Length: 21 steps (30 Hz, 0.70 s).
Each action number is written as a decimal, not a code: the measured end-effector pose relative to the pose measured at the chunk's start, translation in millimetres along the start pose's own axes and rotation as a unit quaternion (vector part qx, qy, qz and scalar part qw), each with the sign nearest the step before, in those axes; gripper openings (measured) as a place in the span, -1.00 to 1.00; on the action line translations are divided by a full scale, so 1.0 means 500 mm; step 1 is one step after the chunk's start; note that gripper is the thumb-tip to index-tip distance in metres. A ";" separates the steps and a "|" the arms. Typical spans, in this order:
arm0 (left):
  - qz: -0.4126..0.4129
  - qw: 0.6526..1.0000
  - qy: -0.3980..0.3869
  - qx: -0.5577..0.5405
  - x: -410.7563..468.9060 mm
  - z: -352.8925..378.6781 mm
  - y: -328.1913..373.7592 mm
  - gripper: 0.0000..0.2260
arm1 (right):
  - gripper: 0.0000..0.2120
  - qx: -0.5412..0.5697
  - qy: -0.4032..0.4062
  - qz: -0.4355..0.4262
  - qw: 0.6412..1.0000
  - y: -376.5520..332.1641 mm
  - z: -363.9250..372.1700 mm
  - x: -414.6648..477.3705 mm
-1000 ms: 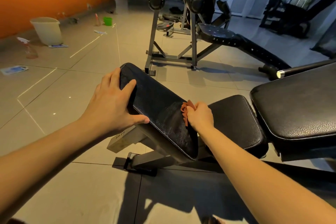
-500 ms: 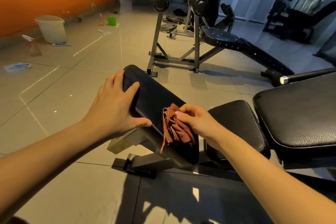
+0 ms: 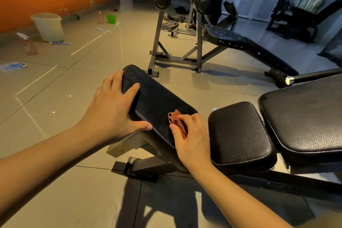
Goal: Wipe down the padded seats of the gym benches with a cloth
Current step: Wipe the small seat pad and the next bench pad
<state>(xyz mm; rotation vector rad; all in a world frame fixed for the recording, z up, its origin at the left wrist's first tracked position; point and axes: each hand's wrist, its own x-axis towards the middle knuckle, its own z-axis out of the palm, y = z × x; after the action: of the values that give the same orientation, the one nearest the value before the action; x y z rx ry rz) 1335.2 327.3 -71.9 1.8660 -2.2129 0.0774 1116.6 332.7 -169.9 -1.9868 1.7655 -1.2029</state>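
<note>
While draped before, cloth (image 3: 176, 119) now atop pad (image 3: 157, 98)

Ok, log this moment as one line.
phase: wipe | left hand: grips tilted pad | right hand: holds rust cloth on pad's near end

Tilted pad (image 3: 159, 103) at frame centre; seat pad (image 3: 238, 133) just right of it. Bucket (image 3: 49, 26) upper left. Rack (image 3: 177, 24) behind, top centre.

left hand (image 3: 112, 109) clamped over left edge of pad (image 3: 157, 102), thumb along near edge, right hand (image 3: 192, 139) palm down, fingers curled on cloth (image 3: 176, 119), both arms bare, extended forward
</note>
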 end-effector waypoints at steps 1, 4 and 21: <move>-0.001 1.000 -0.001 0.002 0.000 0.001 0.000 0.12 | -0.79 -0.003 0.008 -0.005 1.000 -0.004 0.000 -0.005; -0.004 1.000 0.000 0.001 0.001 0.003 -0.003 0.11 | -0.81 0.009 0.004 -0.028 1.000 -0.010 -0.002 -0.019; -0.018 1.000 -0.001 -0.015 0.002 0.004 0.011 0.08 | -0.84 -0.034 -0.017 -0.042 0.998 -0.022 0.009 0.061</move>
<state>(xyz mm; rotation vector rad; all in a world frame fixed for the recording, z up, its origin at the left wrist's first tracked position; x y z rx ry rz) 1329.5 326.7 -73.0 1.8897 -2.1700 0.0366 1125.8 306.0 -153.0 -2.1265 1.7453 -1.1404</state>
